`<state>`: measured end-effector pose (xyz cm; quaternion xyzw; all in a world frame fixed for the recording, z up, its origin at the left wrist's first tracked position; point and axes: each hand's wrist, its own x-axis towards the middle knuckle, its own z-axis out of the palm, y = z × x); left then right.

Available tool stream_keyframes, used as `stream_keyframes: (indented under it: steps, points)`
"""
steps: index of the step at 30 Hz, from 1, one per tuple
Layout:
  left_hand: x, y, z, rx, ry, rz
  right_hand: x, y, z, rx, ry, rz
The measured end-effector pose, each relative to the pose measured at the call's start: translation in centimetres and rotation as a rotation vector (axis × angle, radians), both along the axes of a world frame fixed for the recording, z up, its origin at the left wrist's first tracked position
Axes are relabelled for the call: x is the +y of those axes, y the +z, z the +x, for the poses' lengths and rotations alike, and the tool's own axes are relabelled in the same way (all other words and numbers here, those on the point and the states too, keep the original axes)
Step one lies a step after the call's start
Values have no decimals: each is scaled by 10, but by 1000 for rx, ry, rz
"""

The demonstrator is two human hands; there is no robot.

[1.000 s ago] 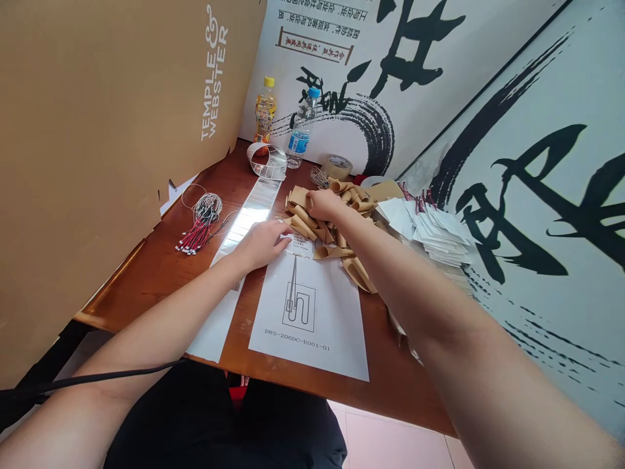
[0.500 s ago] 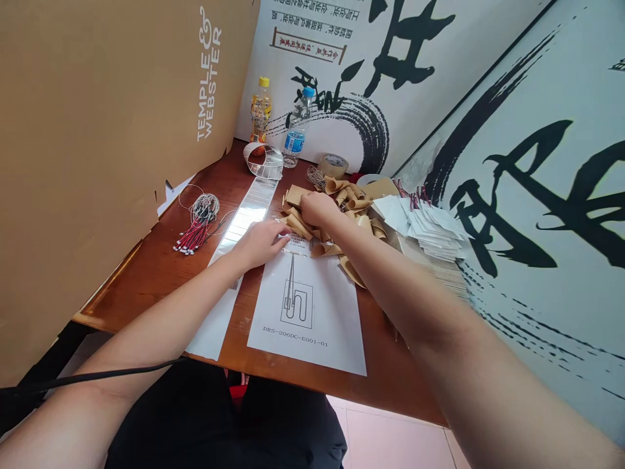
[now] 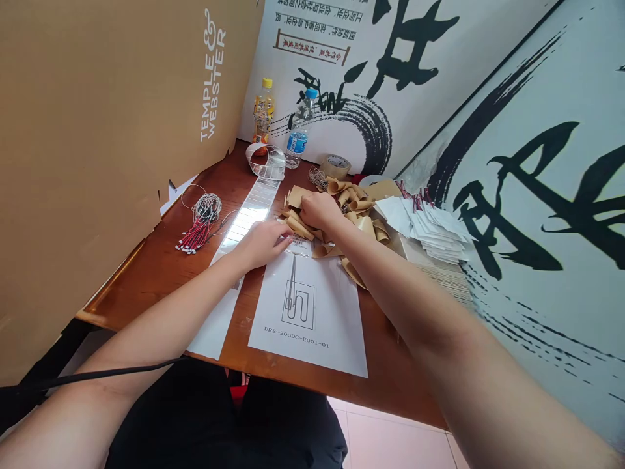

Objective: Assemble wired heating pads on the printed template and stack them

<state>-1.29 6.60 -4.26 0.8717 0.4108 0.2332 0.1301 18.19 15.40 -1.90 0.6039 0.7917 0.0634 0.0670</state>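
My right hand [image 3: 319, 212] is closed, knuckles up, among curled pieces of brown paper [image 3: 361, 205]. Its fingertips are hidden, so what they grip does not show. Beside its knuckles a flat brown paper piece [image 3: 297, 195] sticks up. Lower and to the left, my left hand [image 3: 266, 244] has its fingers drawn together with the thumb just below, over the top end of a printed sheet [image 3: 336, 339]. Anything in its fingertips is too small to make out. The sheet carries a looped line drawing. Left of it runs a strip of clear labels [image 3: 251, 208], passing under my left wrist.
A bundle of red, black and white wires [image 3: 200, 221] lies at left, near a tall cardboard box [image 3: 122, 150]. Two bottles [image 3: 297, 133] and a tape roll [image 3: 336, 166] stand at the back. White sheets with red wires [image 3: 430, 228] are stacked at right.
The whole view has shifted very slightly. Both hands stay almost where they were, with the right hand still in the brown paper.
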Motion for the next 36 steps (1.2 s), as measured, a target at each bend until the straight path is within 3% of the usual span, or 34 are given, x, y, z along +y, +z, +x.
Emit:
stream_keyframes:
  steps: [6,11,15,18,19,21,24,28,32,36]
  points:
    - [-1,2,-1,24,-12,-12,1,8,0,60,-14,-13]
    - [-7,-1,3,14,-58,-57,-9,40,0,189,-77,216]
    - [-10,7,6,-95,-58,-76,-43,74,-1,337,-126,386]
    - [-5,19,5,-255,86,-78,-85,83,2,624,-129,441]
    - [-3,24,4,-341,140,-117,-100,82,4,732,-132,424]
    - [-1,30,2,-599,159,-394,-127,71,10,921,-117,274]
    - [-3,36,-1,-691,-32,-725,-153,46,18,1074,-134,49]
    - [-12,42,-3,-513,-228,-833,-169,18,24,1248,-170,-97]
    - [-15,48,-4,-545,-240,-939,-184,4,33,1487,-145,-288]
    - [-16,51,-2,-634,-243,-960,-189,-7,43,1676,-263,-263]
